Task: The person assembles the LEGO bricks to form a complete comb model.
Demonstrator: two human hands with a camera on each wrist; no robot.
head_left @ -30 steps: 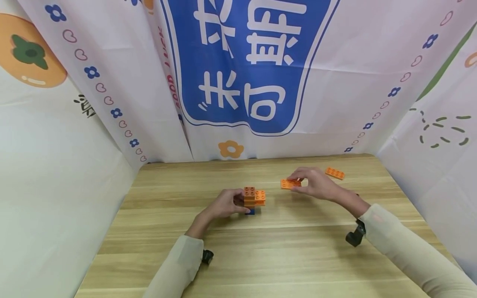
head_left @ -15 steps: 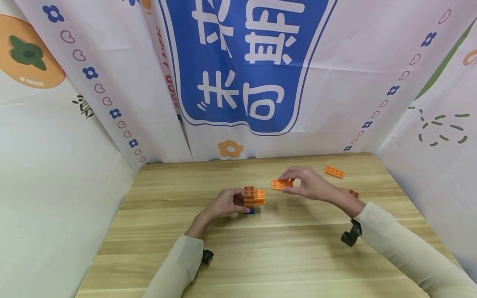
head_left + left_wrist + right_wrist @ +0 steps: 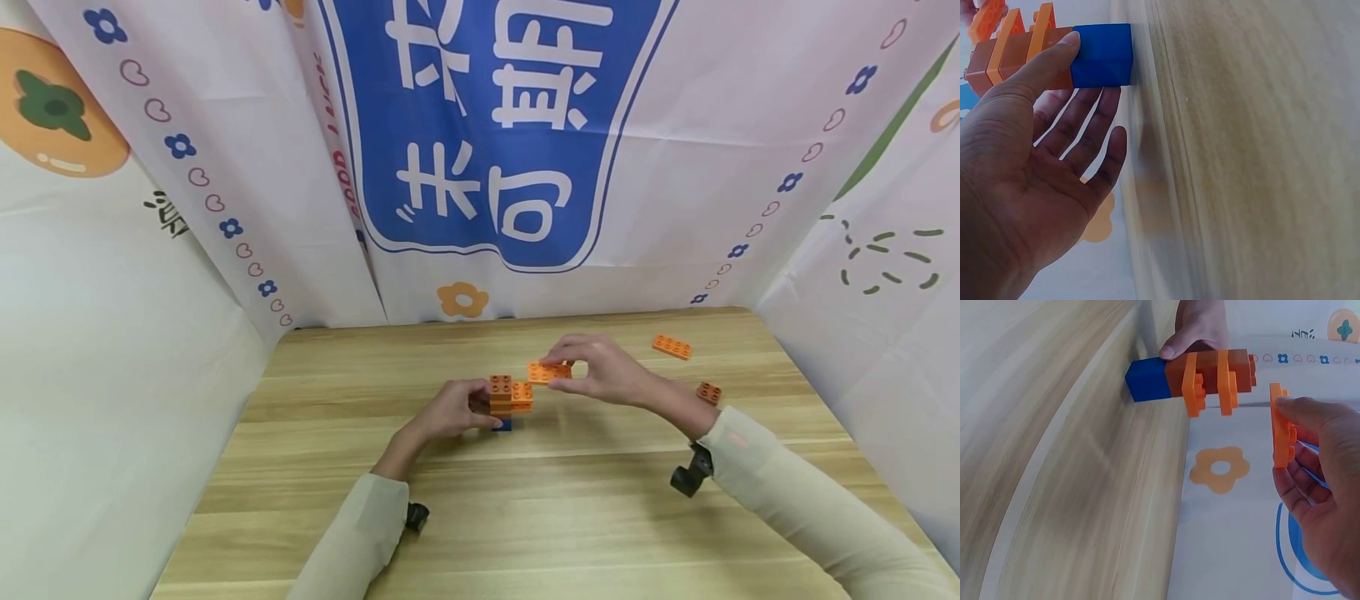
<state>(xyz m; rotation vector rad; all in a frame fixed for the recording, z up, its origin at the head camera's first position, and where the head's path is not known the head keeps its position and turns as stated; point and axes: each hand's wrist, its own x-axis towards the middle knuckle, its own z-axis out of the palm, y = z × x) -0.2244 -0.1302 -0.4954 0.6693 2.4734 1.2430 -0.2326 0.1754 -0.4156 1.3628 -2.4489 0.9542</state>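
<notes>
A tower of toy building bricks (image 3: 500,388) stands upright on the table. At its foot is a blue brick (image 3: 1147,381); brown bricks alternate above it with two thin orange plates that jut out to the right. My left hand (image 3: 452,408) grips the tower low down, its thumb (image 3: 1066,47) on the lowest brown brick beside the blue one. Between thumb and fingers, my right hand (image 3: 611,372) pinches a loose orange eight-stud plate (image 3: 1279,434), studs up. That plate is held flat, just above and to the right of the tower's brown top brick (image 3: 1243,370).
Another orange plate (image 3: 672,347) lies at the table's back right. A brown four-stud brick (image 3: 708,392) sits nearer, close to the right forearm. A printed white cloth (image 3: 645,292) hangs behind the wooden table (image 3: 525,517) and along both sides.
My right hand has carried the orange plate leftward to the tower, uncovering the loose brown brick by the right forearm. The left hand and tower have stayed put.
</notes>
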